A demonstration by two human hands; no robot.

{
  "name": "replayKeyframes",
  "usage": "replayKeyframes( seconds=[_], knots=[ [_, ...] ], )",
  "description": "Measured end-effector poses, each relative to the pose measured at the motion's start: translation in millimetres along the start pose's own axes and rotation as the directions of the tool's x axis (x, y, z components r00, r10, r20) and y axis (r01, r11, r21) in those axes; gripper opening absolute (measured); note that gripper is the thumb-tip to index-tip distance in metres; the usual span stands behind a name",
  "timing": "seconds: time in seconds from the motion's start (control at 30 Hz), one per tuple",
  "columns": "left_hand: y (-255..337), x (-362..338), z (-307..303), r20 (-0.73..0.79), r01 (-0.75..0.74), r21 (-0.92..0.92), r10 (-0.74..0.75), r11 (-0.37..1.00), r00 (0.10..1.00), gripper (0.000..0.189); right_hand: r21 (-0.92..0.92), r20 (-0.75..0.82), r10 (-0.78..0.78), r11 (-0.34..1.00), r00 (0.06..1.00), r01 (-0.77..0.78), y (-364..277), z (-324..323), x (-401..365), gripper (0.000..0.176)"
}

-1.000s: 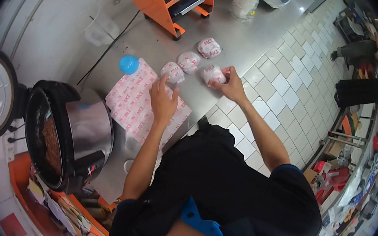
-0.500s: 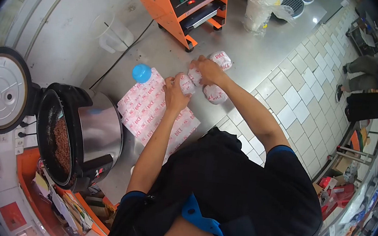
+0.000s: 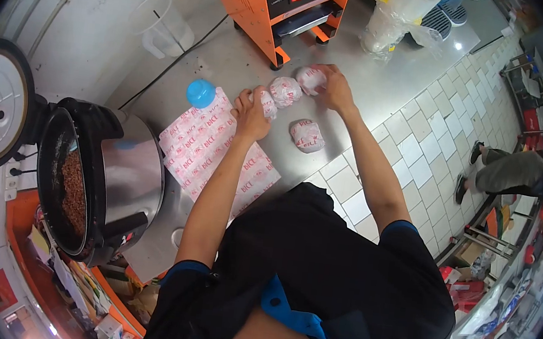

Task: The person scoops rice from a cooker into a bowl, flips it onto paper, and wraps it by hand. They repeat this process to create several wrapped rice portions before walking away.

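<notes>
Three round bundles wrapped in printed paper sit in a row on the steel counter. My left hand [image 3: 251, 115] curls round the left bundle [image 3: 267, 105]. The middle bundle [image 3: 285, 93] shows whole between my hands. At the far end, my right hand [image 3: 336, 88] wraps round the right side of another bundle [image 3: 310, 80]. A fourth wrapped bundle [image 3: 307, 136] stands apart, nearer my body. Printed wrapping sheets [image 3: 204, 142] lie flat under my left forearm, with a blue cup-like object [image 3: 201, 94] at their top corner.
An open cooker [image 3: 125, 176] with brown rice stands at the left. Behind the bundles is an orange sealing machine [image 3: 253, 7]. A clear jug [image 3: 166, 34] stands by the wall, and plastic-wrapped cups [image 3: 396, 19] at the back right. Another person's legs [image 3: 502, 170] show far right.
My right hand has moved from the middle bundle to the far one, which now sits in line with the other two. The view has shifted slightly.
</notes>
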State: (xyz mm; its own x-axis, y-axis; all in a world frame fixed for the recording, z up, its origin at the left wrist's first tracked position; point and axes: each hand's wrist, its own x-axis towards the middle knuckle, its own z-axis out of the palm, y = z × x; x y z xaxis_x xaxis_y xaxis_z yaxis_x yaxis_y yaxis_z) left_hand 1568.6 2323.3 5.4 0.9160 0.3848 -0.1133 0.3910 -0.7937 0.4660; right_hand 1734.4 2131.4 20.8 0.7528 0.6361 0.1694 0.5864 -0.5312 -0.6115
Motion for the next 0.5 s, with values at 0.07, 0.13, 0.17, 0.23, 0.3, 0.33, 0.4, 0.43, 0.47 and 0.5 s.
replayKeyframes(
  seconds=[0.07, 0.13, 0.17, 0.23, 0.3, 0.33, 0.4, 0.43, 0.47, 0.5],
  knots=[
    [8.0, -12.4, -3.9, -0.008, 0.007, -0.034, -0.007, 0.999, 1.000, 0.094, 0.020, -0.045, 0.003, 1.000, 0.999, -0.002, 0.1, 5.1, -9.7, 0.063],
    [17.6, -43.0, -25.2, -0.137, -0.066, -0.019, 0.063, 0.998, 0.989, 0.096, -0.068, 0.003, 0.117, 0.991, 0.993, -0.117, -14.8, 0.3, -30.4, 0.070],
    [17.0, -62.6, -37.1, -0.146, -0.089, -0.055, 0.080, 0.994, 0.986, 0.092, -0.190, 0.087, 0.236, 0.958, 0.968, -0.217, -28.5, -4.6, -55.3, 0.074],
    [3.5, -106.3, -49.2, -0.142, -0.109, -0.150, 0.088, 0.983, 0.986, 0.078, -0.120, 0.217, 0.145, 0.985, 0.965, -0.121, -64.0, 5.0, -114.6, 0.082],
    [-26.8, -146.1, -49.5, -0.018, -0.054, -0.287, 0.051, 0.956, 0.999, 0.060, -0.135, 0.079, 0.119, 0.985, 0.990, -0.108, -74.2, 50.5, -139.1, 0.079],
    [-34.8, -159.7, -50.1, 0.081, 0.007, -0.365, 0.024, 0.931, 0.996, 0.050, -0.137, 0.092, 0.113, 0.986, 0.989, -0.100, -78.7, 60.4, -136.8, 0.079],
    [-37.9, -182.9, -57.5, 0.160, 0.109, -0.452, -0.039, 0.885, 0.986, 0.045, 0.057, -0.008, -0.071, 0.996, 0.997, 0.071, -84.3, 76.2, -120.7, 0.079],
    [-36.8, -199.8, -63.2, 0.256, 0.206, -0.517, -0.079, 0.831, 0.963, 0.039, 0.050, 0.034, -0.074, 0.996, 0.997, 0.072, -89.9, 79.5, -112.3, 0.080],
    [-38.4, -213.5, -64.2, 0.250, 0.221, -0.517, -0.101, 0.827, 0.963, 0.039, 0.059, 0.049, -0.089, 0.995, 0.995, 0.086, -96.9, 77.5, -114.0, 0.080],
    [-41.4, -224.4, -66.2, 0.255, 0.227, -0.519, -0.104, 0.824, 0.961, 0.039, -0.044, 0.080, 0.022, 0.999, 0.997, -0.019, -106.9, 70.3, -110.5, 0.079]
  ],
)
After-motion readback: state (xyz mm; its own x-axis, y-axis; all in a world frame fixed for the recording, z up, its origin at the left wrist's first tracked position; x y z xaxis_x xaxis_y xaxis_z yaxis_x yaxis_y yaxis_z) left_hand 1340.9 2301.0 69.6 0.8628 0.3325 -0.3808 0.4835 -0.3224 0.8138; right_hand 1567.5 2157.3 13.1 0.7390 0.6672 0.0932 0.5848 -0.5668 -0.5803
